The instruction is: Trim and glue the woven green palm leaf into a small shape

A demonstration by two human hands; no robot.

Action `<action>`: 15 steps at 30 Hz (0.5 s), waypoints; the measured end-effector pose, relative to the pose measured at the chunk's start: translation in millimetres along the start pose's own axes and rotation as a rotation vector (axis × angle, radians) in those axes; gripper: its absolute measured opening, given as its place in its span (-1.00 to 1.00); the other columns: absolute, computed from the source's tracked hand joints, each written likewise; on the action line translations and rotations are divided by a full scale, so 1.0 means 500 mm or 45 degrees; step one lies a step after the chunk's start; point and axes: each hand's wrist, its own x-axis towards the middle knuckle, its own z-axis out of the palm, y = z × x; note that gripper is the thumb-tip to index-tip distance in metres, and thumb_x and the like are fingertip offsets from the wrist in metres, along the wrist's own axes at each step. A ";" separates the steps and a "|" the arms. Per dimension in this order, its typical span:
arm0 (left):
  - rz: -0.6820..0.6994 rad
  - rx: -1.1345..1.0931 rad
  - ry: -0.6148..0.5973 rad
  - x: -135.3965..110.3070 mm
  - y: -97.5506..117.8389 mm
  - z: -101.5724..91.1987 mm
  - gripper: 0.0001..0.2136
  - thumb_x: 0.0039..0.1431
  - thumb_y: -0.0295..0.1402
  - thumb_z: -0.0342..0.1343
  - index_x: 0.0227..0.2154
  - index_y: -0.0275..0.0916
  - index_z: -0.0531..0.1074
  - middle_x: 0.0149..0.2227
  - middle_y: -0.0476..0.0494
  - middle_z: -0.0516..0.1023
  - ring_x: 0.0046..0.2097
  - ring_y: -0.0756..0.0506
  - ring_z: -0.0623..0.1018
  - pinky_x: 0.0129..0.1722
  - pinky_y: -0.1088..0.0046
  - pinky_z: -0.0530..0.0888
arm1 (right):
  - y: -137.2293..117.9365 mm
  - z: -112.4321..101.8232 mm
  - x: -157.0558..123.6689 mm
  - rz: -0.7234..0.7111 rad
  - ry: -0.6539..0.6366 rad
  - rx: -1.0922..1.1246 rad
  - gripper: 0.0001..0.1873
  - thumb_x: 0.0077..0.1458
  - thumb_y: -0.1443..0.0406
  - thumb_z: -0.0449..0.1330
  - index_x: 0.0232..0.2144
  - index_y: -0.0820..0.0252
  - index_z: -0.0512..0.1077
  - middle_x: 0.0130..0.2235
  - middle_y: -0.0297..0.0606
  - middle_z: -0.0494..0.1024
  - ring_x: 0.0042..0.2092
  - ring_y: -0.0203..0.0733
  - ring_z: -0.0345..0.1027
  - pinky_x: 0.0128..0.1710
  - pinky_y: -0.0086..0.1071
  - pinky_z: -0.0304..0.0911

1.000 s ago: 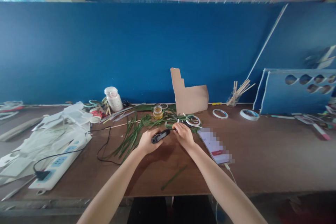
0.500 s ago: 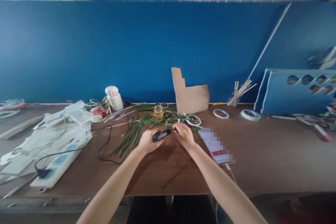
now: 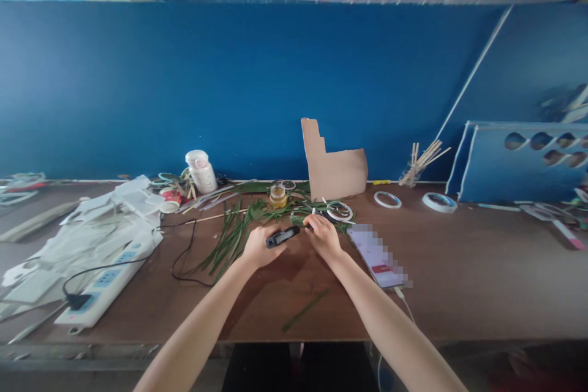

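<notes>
My left hand [image 3: 260, 247] is closed around a small black hand tool [image 3: 281, 236], whose thin tip points right toward my other hand. My right hand [image 3: 323, 237] pinches a bundle of green leaf strips [image 3: 299, 219] at the edge of the leaf pile. Long green leaves [image 3: 232, 236] fan out across the wooden table [image 3: 450, 263] just left of and behind my hands. A white tape ring [image 3: 340, 212] lies right behind my right hand. The tool's far end is partly hidden by my fingers.
A jar of yellow liquid [image 3: 277, 196], a white bottle [image 3: 201, 172] and a cut cardboard piece [image 3: 334, 162] stand behind my hands. A phone [image 3: 376, 256] lies to the right. A white power strip [image 3: 109, 278] and white scraps [image 3: 101, 239] lie left.
The view has drifted slightly, so the table items sit a little further right. My hands stay nearly in place, holding the same things.
</notes>
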 end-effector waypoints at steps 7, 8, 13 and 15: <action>-0.005 0.030 0.011 0.001 -0.003 0.002 -0.90 -0.13 -0.37 0.14 -0.47 -0.21 0.48 -0.54 -0.03 0.50 -0.46 -0.04 0.48 -0.46 0.53 0.28 | -0.001 0.001 0.000 0.017 0.016 0.007 -0.83 -0.04 0.49 0.03 -0.46 0.13 0.32 -0.41 -0.31 0.46 -0.32 -0.21 0.30 -0.29 -0.42 0.13; 0.004 0.036 0.014 0.001 -0.004 0.003 -0.91 -0.13 -0.37 0.14 -0.48 -0.22 0.47 -0.55 -0.02 0.49 -0.47 -0.03 0.47 -0.47 0.54 0.27 | -0.001 0.001 0.001 0.017 0.017 0.012 -0.83 -0.04 0.49 0.03 -0.46 0.13 0.32 -0.41 -0.31 0.46 -0.32 -0.21 0.30 -0.29 -0.42 0.13; -0.006 0.032 0.023 0.001 -0.006 0.004 -0.92 -0.11 -0.36 0.14 -0.50 -0.22 0.46 -0.57 -0.01 0.47 -0.48 -0.02 0.46 -0.47 0.54 0.25 | 0.000 0.002 0.000 0.025 0.022 0.030 -0.82 -0.05 0.49 0.03 -0.46 0.13 0.31 -0.41 -0.32 0.46 -0.32 -0.22 0.31 -0.29 -0.43 0.13; -0.020 0.017 0.019 0.000 -0.005 0.004 -0.91 -0.12 -0.36 0.14 -0.49 -0.22 0.47 -0.56 -0.02 0.48 -0.48 -0.02 0.47 -0.46 0.54 0.26 | 0.000 0.003 0.000 0.041 0.018 0.032 -0.83 -0.05 0.49 0.04 -0.46 0.12 0.31 -0.41 -0.32 0.45 -0.32 -0.22 0.31 -0.30 -0.43 0.13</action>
